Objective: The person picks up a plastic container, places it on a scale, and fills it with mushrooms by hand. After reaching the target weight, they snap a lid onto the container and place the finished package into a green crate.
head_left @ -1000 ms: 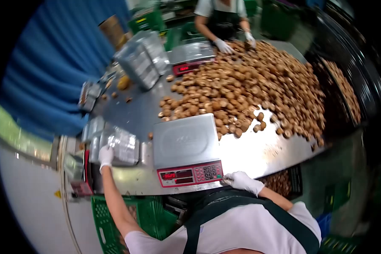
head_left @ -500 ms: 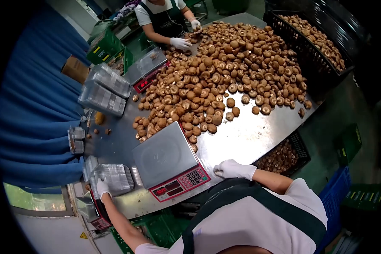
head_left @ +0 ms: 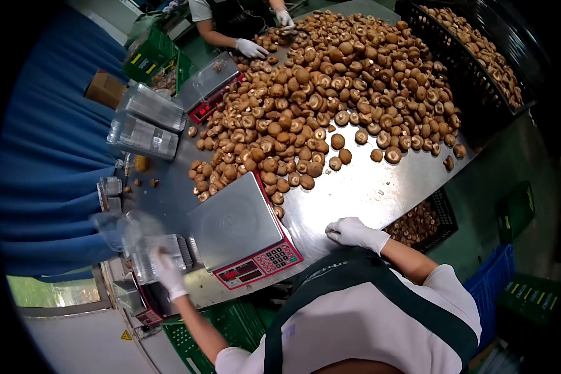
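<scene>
My left hand (head_left: 167, 272), in a white glove and blurred by motion, grips the edge of a clear plastic clamshell container (head_left: 138, 242). The container is smeared and looks raised over the stack of clear containers (head_left: 172, 250) at the table's left. My right hand (head_left: 357, 234), also gloved, rests on the metal table (head_left: 308, 215) near its front edge, fingers curled with nothing visible in them. Between my hands stands a red digital scale (head_left: 235, 222) with a bare grey plate. Behind it spreads a large heap of brown mushrooms (head_left: 355, 81).
Across the table a co-worker's gloved hands (head_left: 251, 48) are at the heap, near a second scale (head_left: 209, 81). More stacked containers (head_left: 146, 124) stand on the left. Black crates of mushrooms sit at the back right (head_left: 480, 59) and below the table edge (head_left: 417, 224).
My left hand has moved slightly right and up from the stack, with a clear container now in it. My right hand has shifted a little right in view. The camera view has shifted slightly.
</scene>
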Demonstrator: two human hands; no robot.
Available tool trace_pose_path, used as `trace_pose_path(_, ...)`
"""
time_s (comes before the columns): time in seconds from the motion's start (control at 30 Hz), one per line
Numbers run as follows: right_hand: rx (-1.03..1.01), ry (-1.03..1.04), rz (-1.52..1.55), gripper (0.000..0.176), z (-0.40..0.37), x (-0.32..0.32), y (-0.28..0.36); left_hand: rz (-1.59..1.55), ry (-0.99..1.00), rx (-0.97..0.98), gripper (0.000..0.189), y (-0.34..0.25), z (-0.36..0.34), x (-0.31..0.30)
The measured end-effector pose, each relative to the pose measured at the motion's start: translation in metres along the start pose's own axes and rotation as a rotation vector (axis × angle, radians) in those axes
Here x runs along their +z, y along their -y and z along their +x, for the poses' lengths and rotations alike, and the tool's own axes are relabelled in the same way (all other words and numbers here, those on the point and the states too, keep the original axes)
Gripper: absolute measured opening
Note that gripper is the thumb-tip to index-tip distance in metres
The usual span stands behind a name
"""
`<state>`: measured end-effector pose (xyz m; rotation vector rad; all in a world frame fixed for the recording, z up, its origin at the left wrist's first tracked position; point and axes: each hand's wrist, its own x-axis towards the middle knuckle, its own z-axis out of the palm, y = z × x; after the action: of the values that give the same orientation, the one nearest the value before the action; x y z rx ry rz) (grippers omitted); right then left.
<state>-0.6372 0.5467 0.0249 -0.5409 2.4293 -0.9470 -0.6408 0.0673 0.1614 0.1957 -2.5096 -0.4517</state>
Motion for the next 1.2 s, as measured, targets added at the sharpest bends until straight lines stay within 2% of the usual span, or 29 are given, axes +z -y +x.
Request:
trace_pose_path(0.07,-0.011,0.001,-0.005,0.024,0.001,-0.008,-0.002,0.029,0.295,0.015,0.031,-0.038,-0.039,0.034)
trace_pose_path(0.1,-0.008,0.013,-0.001,0.024,0.001,-0.011,-0.004,0.030,0.542,-0.105,0.031,-0.033,-0.058,0.048)
trace_pose_path(0.13,0.007,0.030,-0.017,0.024,0.002,-0.013,-0.007,0.108,0.659,0.120,0.031,-0.042,-0.073,0.060)
trace_pose_path(0.17,0.019,0.048,-0.034,0.024,0.004,-0.016,-0.010,0.231,0.665,0.157,0.030,-0.049,-0.083,0.067)
trace_pose_path(0.27,0.015,0.055,-0.043,0.024,0.006,-0.026,-0.018,0.088,0.697,0.091,0.028,-0.080,-0.086,0.054)
trace_pose_path(0.33,0.012,0.073,-0.051,0.024,0.014,-0.031,-0.026,0.060,0.920,-0.083,0.030,-0.105,-0.072,0.039)
trace_pose_path(0.37,-0.002,0.088,-0.051,0.024,0.017,-0.034,-0.030,0.067,0.916,-0.102,0.030,-0.117,-0.066,0.036)
trace_pose_path(0.43,-0.056,-0.018,-0.110,0.023,0.028,-0.044,-0.037,0.062,0.802,-0.015,0.038,-0.139,-0.052,0.039)
trace_pose_path(0.5,-0.052,-0.143,-0.059,0.022,0.047,-0.063,-0.040,-0.143,0.620,0.056,0.043,-0.159,-0.033,0.055)
trace_pose_path(0.53,-0.040,-0.108,-0.079,0.023,0.060,-0.085,-0.031,-0.202,0.582,0.024,0.044,-0.171,-0.023,0.069)
trace_pose_path(0.57,-0.041,-0.159,-0.098,0.029,0.081,-0.093,-0.038,-0.260,0.542,-0.007,0.045,-0.183,-0.013,0.085)
trace_pose_path(0.6,-0.130,-0.160,-0.182,0.037,0.098,-0.113,-0.035,-0.209,0.529,0.007,0.048,-0.192,-0.004,0.104)
trace_pose_path(0.63,-0.153,-0.247,-0.340,0.044,0.120,-0.120,-0.041,-0.159,0.514,0.021,0.050,-0.198,0.006,0.126)
trace_pose_path(0.67,-0.154,-0.226,-0.307,0.047,0.138,-0.142,-0.033,-0.139,0.527,-0.015,0.053,-0.205,0.017,0.151)
trace_pose_path(0.77,-0.266,-0.337,-0.460,0.054,0.206,-0.180,-0.022,0.006,0.510,-0.133,0.062,-0.211,0.051,0.229)
trace_pose_path(0.83,-0.262,-0.365,-0.562,0.054,0.248,-0.197,-0.009,0.113,0.555,-0.262,0.066,-0.214,0.071,0.271)
trace_pose_path(0.87,-0.211,-0.305,-0.588,0.055,0.267,-0.203,-0.002,0.154,0.589,-0.289,0.071,-0.216,0.078,0.287)
trace_pose_path(0.9,-0.160,-0.244,-0.612,0.057,0.281,-0.207,0.002,0.159,0.614,-0.327,0.078,-0.215,0.080,0.304)
trace_pose_path(0.97,-0.229,-0.330,-0.717,0.062,0.302,-0.188,-0.011,0.233,0.574,-0.432,0.085,-0.223,0.073,0.324)
trace_pose_path(1.0,-0.222,-0.347,-0.627,0.062,0.302,-0.179,-0.019,0.260,0.502,-0.418,0.088,-0.225,0.065,0.331)
trace_pose_path(1.07,-0.225,-0.361,-0.493,0.062,0.296,-0.169,-0.035,0.329,0.419,-0.346,0.084,-0.227,0.052,0.335)
trace_pose_path(1.1,-0.206,-0.301,-0.464,0.061,0.289,-0.170,-0.037,0.364,0.402,-0.304,0.083,-0.228,0.050,0.336)
trace_pose_path(1.17,-0.250,-0.310,-0.517,0.059,0.277,-0.166,-0.044,0.390,0.291,-0.196,0.072,-0.233,0.038,0.337)
trace_pose_path(1.2,-0.258,-0.279,-0.504,0.057,0.273,-0.164,-0.047,0.336,0.336,-0.231,0.069,-0.238,0.036,0.333)
